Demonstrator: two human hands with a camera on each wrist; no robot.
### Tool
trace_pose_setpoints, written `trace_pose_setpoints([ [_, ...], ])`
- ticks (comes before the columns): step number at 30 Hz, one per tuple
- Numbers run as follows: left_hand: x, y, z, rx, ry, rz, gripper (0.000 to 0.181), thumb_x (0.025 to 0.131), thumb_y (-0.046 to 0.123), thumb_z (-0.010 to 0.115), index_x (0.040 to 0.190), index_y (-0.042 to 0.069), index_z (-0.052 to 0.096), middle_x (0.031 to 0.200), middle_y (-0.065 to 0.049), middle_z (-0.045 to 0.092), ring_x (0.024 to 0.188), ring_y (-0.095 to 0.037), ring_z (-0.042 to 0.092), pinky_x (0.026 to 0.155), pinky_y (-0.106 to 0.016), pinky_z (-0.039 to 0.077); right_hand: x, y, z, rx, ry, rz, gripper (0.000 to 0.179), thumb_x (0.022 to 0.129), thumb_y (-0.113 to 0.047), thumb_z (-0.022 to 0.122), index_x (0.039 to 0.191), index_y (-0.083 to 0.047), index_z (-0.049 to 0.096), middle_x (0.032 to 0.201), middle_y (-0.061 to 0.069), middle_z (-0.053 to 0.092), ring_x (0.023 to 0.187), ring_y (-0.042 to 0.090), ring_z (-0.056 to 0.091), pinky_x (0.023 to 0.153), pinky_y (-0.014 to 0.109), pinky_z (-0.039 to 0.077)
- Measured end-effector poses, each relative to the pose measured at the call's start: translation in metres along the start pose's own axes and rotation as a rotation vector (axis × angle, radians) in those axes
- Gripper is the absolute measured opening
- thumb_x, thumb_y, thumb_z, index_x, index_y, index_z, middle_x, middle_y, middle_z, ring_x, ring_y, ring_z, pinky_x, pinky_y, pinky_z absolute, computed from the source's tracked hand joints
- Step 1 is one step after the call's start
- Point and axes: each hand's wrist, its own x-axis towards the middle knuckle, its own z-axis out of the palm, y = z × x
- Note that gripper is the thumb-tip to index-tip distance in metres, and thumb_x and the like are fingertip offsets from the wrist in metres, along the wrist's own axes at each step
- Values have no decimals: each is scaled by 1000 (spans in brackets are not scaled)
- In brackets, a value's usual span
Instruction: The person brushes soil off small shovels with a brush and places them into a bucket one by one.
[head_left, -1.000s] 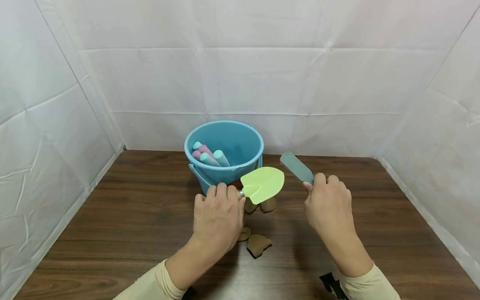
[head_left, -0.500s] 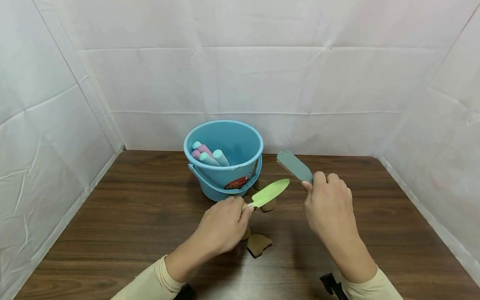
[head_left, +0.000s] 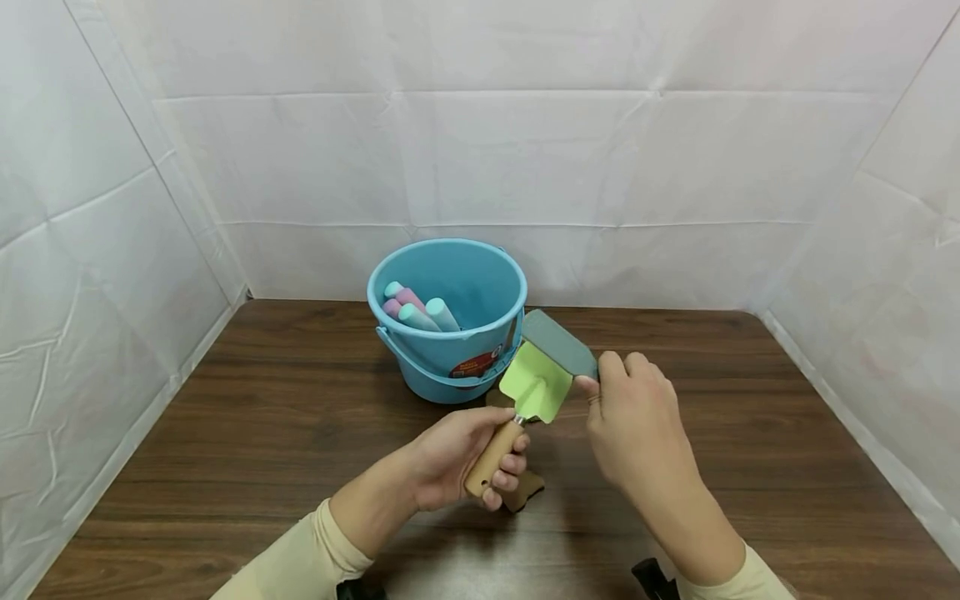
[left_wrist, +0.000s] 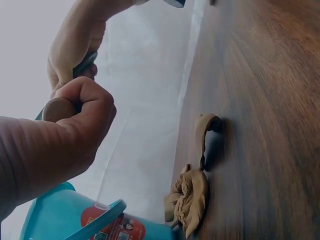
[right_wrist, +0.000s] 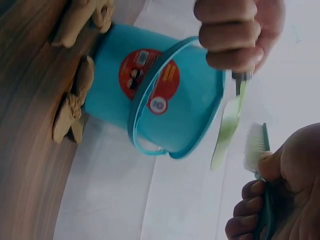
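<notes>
My left hand (head_left: 457, 458) grips the wooden handle of a small trowel (head_left: 536, 383), palm turned up, its light green blade raised above the table. The thumb lies near the metal neck. A grey-green brush (head_left: 558, 342) is held by its handle in my right hand (head_left: 637, 417). In the head view the brush head overlaps the upper part of the blade. The right wrist view shows pale bristles (right_wrist: 256, 150) facing the blade, with a gap visible between them. Below the hands lie brown, curved pieces (left_wrist: 190, 202) with dark undersides, partly hidden in the head view.
A blue bucket (head_left: 442, 346) with a red label stands behind the hands, several pink and light blue chalk-like sticks (head_left: 420, 315) inside. Its handle hangs down in front. White sheeting (head_left: 525, 158) encloses the wooden table (head_left: 262, 433) at the back and sides.
My left hand has turned palm up, rotating the trowel so its handle shows and its blade points up. My right hand has brought the brush leftward and slightly down to the blade.
</notes>
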Motion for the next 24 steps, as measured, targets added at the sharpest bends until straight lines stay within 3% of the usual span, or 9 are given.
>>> trace_pose_setpoints([
  [5,-2,2,-1,-73,-8,15,36,105,42,33,94,11,48,77,2,41,64,-8,39,54,-22,39,-11,-15,4,-21,-23,-68,29,99,-26,64,83,-5,52,71,7,40,63,24,40,62,40,37],
  [14,-3,4,1,-91,-12,43,39,106,40,26,90,11,47,76,2,41,63,-9,39,54,-23,37,-23,-34,14,-50,-5,-159,32,94,-22,71,76,-10,48,68,2,34,59,18,35,58,34,32],
  [18,-3,4,0,-76,5,28,40,106,38,25,87,11,47,75,2,40,62,-9,36,53,-22,35,-17,-26,16,-51,32,-137,31,92,-22,73,77,-7,50,67,4,36,58,21,37,57,37,34],
  [24,-3,3,0,0,35,27,41,107,39,25,83,11,44,73,2,37,60,-9,33,52,-22,32,-1,-2,12,-28,37,-19,26,97,-23,67,83,-4,55,69,9,42,61,28,44,60,43,39],
])
